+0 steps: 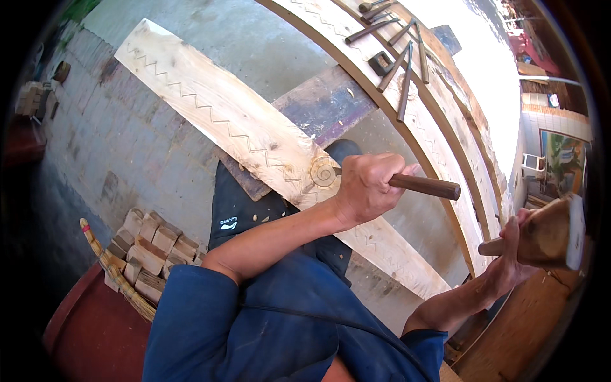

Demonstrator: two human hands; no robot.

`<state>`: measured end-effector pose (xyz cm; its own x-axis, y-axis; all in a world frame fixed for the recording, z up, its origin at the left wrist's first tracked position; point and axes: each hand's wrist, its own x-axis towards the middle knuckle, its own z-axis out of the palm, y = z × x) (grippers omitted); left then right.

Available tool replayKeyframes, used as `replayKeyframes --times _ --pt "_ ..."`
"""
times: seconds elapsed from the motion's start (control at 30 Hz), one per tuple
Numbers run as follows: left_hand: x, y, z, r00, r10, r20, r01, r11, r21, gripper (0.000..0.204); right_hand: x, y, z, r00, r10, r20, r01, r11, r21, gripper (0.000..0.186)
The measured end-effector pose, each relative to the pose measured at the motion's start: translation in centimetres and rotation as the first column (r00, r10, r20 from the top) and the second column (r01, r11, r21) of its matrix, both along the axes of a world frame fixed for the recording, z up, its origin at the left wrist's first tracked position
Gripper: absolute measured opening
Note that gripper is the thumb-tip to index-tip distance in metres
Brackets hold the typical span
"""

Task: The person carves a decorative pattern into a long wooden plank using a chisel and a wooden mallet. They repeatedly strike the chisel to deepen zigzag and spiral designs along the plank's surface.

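Observation:
My left hand (371, 184) is closed around a carving chisel (429, 186), its brown wooden handle sticking out to the right of the fist. The blade end meets a pale wooden board (210, 102) beside a carved spiral (323, 172); the fist hides part of the blade. Zigzag lines run along the board, which slopes from upper left to lower right across my lap. Off to the right, my right hand (511, 260) grips the handle of a wooden mallet (546, 237), held apart from the chisel.
Several more chisels (407, 89) and a small dark square block (380, 62) lie on a long curved board (420, 137) to the right. A dark plank (331, 105) crosses beneath my board. At left, wood blocks (151, 251) are piled beside a dark red surface (89, 331).

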<state>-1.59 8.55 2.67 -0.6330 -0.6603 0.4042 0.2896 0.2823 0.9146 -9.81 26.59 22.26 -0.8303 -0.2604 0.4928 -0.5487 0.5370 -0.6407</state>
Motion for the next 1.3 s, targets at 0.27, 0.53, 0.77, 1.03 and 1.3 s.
replayKeyframes --times 0.27,0.53,0.77,1.03,1.3 --pt "-0.2 0.3 -0.2 1.0 0.003 0.029 -0.001 0.997 -0.072 0.05 1.6 -1.7 -3.7 0.977 0.157 -0.147 -0.039 0.802 0.595 0.025" --pt "-0.1 2.3 -0.4 0.993 -0.115 -0.024 0.108 0.975 -0.194 0.046 3.9 3.5 -9.3 0.954 -0.068 0.291 0.101 0.99 -0.101 0.025" --pt "-0.8 1.2 0.0 0.999 0.036 0.029 -0.03 0.979 -0.202 0.049 4.8 4.6 -10.5 0.917 -0.089 0.39 0.102 0.995 -0.014 0.029" --pt "-0.6 0.4 0.3 0.995 0.091 0.049 -0.081 0.981 -0.179 0.048 4.7 3.2 -10.4 0.918 -0.083 0.387 0.089 0.996 0.0 0.032" --pt "-0.5 -0.6 0.4 0.988 0.151 0.036 -0.146 0.982 -0.116 0.044 2.2 2.1 -8.7 0.968 -0.039 0.247 0.017 0.996 0.089 0.042"
